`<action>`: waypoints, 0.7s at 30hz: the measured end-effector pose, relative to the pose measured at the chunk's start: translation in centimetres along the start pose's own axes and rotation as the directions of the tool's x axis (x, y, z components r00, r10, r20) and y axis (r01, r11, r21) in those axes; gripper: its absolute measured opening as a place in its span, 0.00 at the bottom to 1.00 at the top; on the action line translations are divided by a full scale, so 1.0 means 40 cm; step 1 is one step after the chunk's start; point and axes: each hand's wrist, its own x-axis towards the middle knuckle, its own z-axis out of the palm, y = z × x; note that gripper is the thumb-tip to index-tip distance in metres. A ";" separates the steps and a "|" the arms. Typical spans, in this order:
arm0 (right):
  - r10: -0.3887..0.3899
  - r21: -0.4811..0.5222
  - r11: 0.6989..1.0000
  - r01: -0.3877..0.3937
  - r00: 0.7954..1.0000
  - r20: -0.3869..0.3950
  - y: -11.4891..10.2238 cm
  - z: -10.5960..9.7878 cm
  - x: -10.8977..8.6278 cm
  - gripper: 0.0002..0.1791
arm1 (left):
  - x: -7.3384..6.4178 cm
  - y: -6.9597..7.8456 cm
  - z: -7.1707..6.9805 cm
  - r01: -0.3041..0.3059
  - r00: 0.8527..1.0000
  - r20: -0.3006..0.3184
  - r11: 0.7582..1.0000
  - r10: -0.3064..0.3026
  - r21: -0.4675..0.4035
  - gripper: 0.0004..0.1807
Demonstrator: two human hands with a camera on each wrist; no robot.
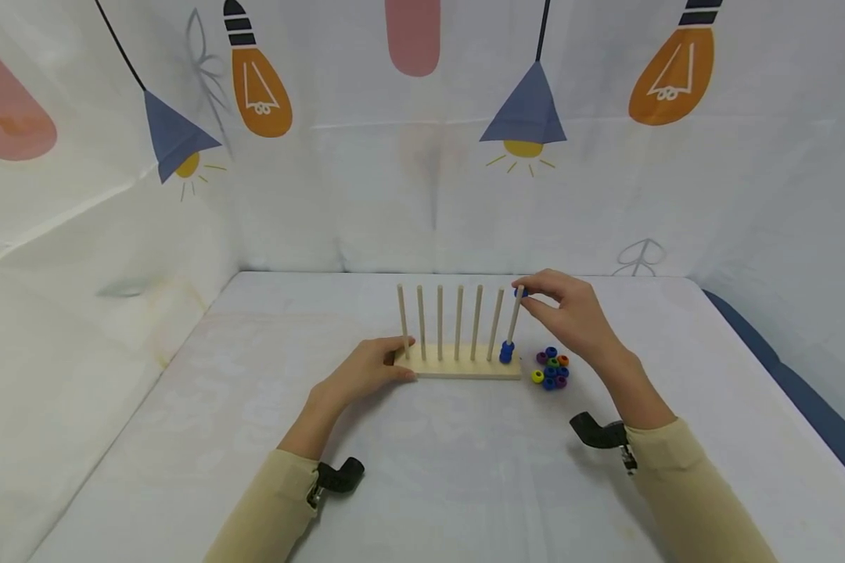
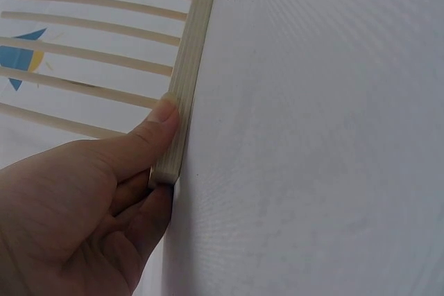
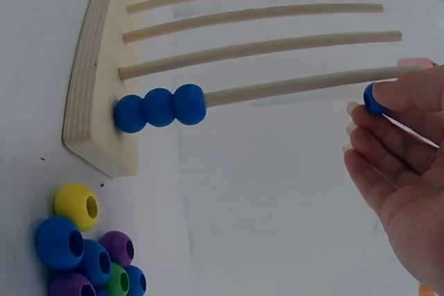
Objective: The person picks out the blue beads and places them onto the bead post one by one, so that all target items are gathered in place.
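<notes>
A wooden rack with a flat base (image 1: 458,367) and several upright pegs stands on the table. My left hand (image 1: 368,371) grips the base at its left end, thumb in front and fingers behind. Three blue beads (image 3: 159,107) are stacked at the foot of the rightmost peg (image 3: 277,88). Up by that peg's tip, my right hand (image 1: 570,314) pinches another blue bead (image 3: 373,99) between thumb and fingers. Whether the peg tip is inside this bead's hole cannot be told, since the thumb covers part of it.
Beside the rack's right end lies a cluster of loose beads, among them a yellow bead (image 1: 537,377), an orange bead (image 1: 563,360) and a green bead (image 3: 118,279), with several blue and purple ones. White printed cloth (image 1: 366,195) hangs behind the white table (image 1: 429,469).
</notes>
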 end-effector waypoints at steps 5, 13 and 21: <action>0.023 0.018 1.000 -0.023 1.000 -0.006 -0.002 -0.002 0.004 0.13 | 0.000 -0.002 0.000 -0.002 1.000 0.002 1.000 0.002 -0.003 0.36; 0.058 0.061 0.996 -0.058 0.998 -0.004 -0.009 -0.014 0.010 0.13 | -0.004 0.002 -0.006 0.005 1.000 0.006 1.000 -0.005 -0.004 0.35; 0.080 0.087 0.993 -0.079 0.997 -0.003 -0.020 -0.024 0.014 0.13 | -0.002 -0.001 -0.002 -0.011 1.000 -0.001 1.000 0.011 -0.015 0.35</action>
